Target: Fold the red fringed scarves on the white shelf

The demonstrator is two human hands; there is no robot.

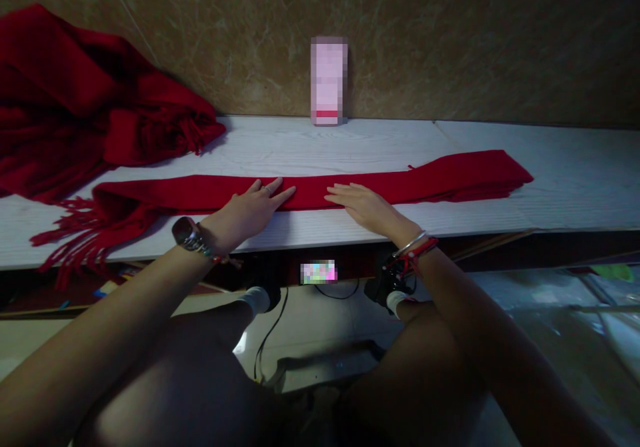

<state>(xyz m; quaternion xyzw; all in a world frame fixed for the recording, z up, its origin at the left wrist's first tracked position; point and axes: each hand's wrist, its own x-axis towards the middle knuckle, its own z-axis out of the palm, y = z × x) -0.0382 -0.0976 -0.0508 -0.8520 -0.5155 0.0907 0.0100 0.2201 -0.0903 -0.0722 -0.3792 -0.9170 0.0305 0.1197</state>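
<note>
The left hand [249, 211] rests spread, the right hand [371, 210] flat, fingers closer, on the folded scarf [310, 192] beneath both, seemingly smoothing it; the next move likely calls for light, even pressure.

Worktop [585, 187] open right of folded scarf [465, 175]. Narrow lane behind it; pink item [329, 77] at back edge, red cloth heap [75, 94] blocks left end.

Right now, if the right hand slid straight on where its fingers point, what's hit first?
Likely the left hand, just across a stretch of the red scarf that the right hand rests on; exact height is hard to judge from this one view.
</note>
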